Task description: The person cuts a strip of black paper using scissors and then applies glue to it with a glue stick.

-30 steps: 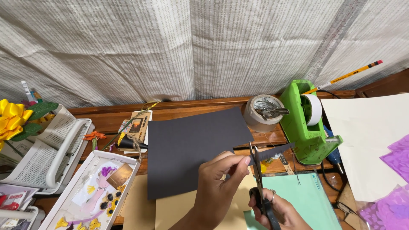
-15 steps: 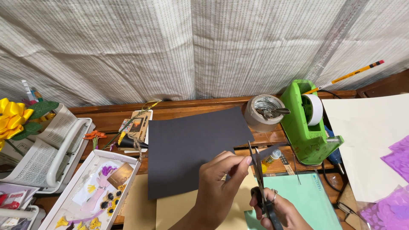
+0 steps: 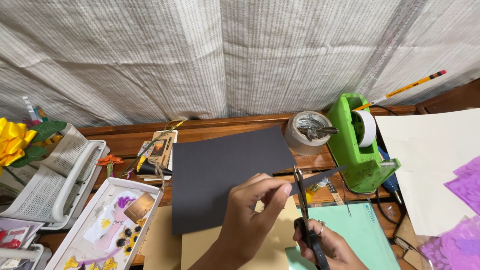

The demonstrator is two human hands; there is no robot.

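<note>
A narrow strip of dark grey card [image 3: 316, 178] is pinched between the thumb and fingertips of the left hand [image 3: 250, 212], held up just above the wooden slatted desk [image 3: 225, 131]. The black-handled scissors [image 3: 303, 210] are gripped in the right hand [image 3: 327, 245], fingers closed through the loops, with the blades upright and set against the strip beside the left fingertips. A cut across the strip appears to be the step in hand. The next move would call for a steady pinch and a clean closing of the blades, so that the thin card is not bent.

Under the hands, 1 large matte sheet of dark grey card [image 3: 220, 172] lies flat on the desk, over a tan paper sheet [image 3: 165, 240] and beside a smooth pale green sheet [image 3: 360, 232]. Behind, a glossy green plastic tape dispenser [image 3: 357, 150] with a white roll is seen near a cylindrical roll of tape [image 3: 307, 132]. On the left, a white mesh plastic basket [image 3: 50, 175] and a white tray [image 3: 90, 227] of small pressed flowers are seen.
</note>
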